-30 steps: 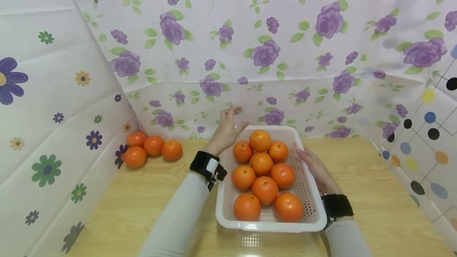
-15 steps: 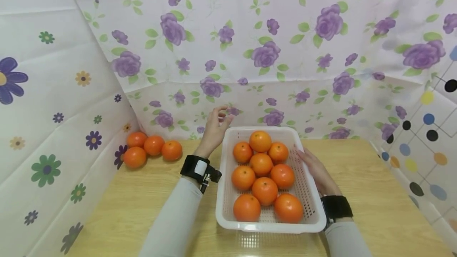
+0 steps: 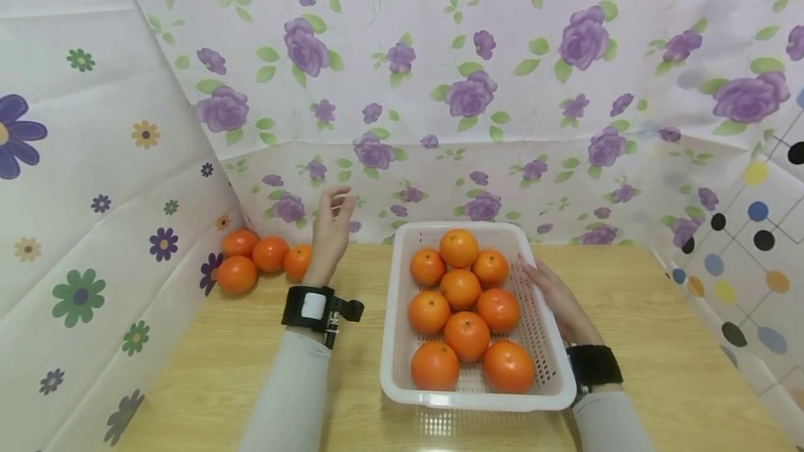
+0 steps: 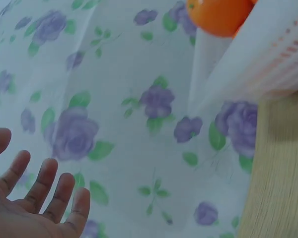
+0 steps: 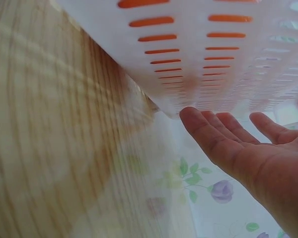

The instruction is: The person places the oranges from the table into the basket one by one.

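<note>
We saw the white basket [image 3: 477,402] in front of the person, a little to the right, with nine oranges [image 3: 460,289] inside it in one loose layer. Whether its whole bottom rested on the desk [image 3: 666,340], we could not tell. The right hand [image 3: 561,300] lay along the right wall of the basket, with the fingers rather straight and pinching nothing that we could see. The left hand [image 3: 330,232] was raised, with its fingers spread and holding nothing, well apart from the basket. Farther left, four loose oranges [image 3: 271,254] lay near the side cloth [image 3: 144,201]; the left hand and wrist partly covered the nearest one.

In our judgement, a sideways knock by the left hand could make this fruit roll away, because it was round and had no wall on its right. Also, if the right hand pushed up unevenly, the basket could tilt and its oranges could slide to one side.
</note>
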### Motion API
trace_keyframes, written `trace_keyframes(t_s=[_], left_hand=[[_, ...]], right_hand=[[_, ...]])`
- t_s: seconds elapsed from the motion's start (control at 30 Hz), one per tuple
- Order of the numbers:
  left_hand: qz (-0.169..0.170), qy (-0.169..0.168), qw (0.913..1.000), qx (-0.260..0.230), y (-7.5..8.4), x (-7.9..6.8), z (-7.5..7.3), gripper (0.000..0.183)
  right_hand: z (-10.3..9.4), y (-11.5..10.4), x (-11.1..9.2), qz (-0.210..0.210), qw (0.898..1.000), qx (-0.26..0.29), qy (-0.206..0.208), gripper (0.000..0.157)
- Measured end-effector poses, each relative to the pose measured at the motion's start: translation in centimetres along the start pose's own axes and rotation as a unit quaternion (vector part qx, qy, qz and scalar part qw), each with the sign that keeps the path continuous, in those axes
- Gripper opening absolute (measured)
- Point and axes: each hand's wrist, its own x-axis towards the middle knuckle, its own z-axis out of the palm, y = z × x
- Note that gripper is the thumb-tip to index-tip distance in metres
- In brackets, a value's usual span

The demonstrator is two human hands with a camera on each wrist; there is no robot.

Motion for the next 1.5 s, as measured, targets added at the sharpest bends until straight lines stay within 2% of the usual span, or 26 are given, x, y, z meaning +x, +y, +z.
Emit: trace_keyframes(t_s=[0.27, 0.43, 0.57, 0.83, 1.0, 1.13, 1.27, 1.37, 1.5], left_hand=[[-0.006, 0.056, 0.9984, 0.001, -0.5, -0.4, -3.2, 0.045], [0.011, 0.098, 0.9948, 0.024, -1.4, -0.6, -5.2, 0.042], [0.016, 0.109, 0.9933, 0.033, -1.9, -0.6, -6.4, 0.042], [0.021, 0.115, 0.9904, 0.074, -3.0, -0.5, -7.2, 0.039], [0.017, 0.118, 0.9896, 0.081, -3.6, -0.3, -7.5, 0.037], [0.002, 0.13, 0.9855, 0.109, -4.7, -0.6, -7.8, 0.037], [0.002, 0.143, 0.9802, 0.137, -6.3, -1.0, -7.9, 0.035], [-0.005, 0.139, 0.9762, 0.166, -7.2, -1.1, -7.8, 0.035], [-0.044, 0.125, 0.9717, 0.195, -7.9, -1.5, -7.9, 0.04]], right_hand=[[-0.2, -0.1, 0.2, -0.003, 1.0, 0.001, 0.012, 0.068], [0.0, -0.1, 0.5, -0.002, 1.0, 0.0, 0.01, 0.067], [0.1, -0.3, 0.6, -0.008, 1.0, -0.006, 0.009, 0.067], [0.0, -1.0, 0.8, -0.018, 1.0, -0.014, 0.002, 0.068], [-0.1, -1.2, 0.9, -0.018, 1.0, -0.018, 0.004, 0.068], [-0.1, -1.0, 0.8, -0.017, 1.0, -0.009, 0.0, 0.068], [0.0, -0.6, 0.6, -0.012, 1.0, -0.001, 0.0, 0.066], [0.0, -0.4, 0.2, -0.008, 1.0, -0.001, 0.003, 0.066], [0.1, -0.2, -0.2, -0.005, 1.0, 0.005, -0.005, 0.065]])
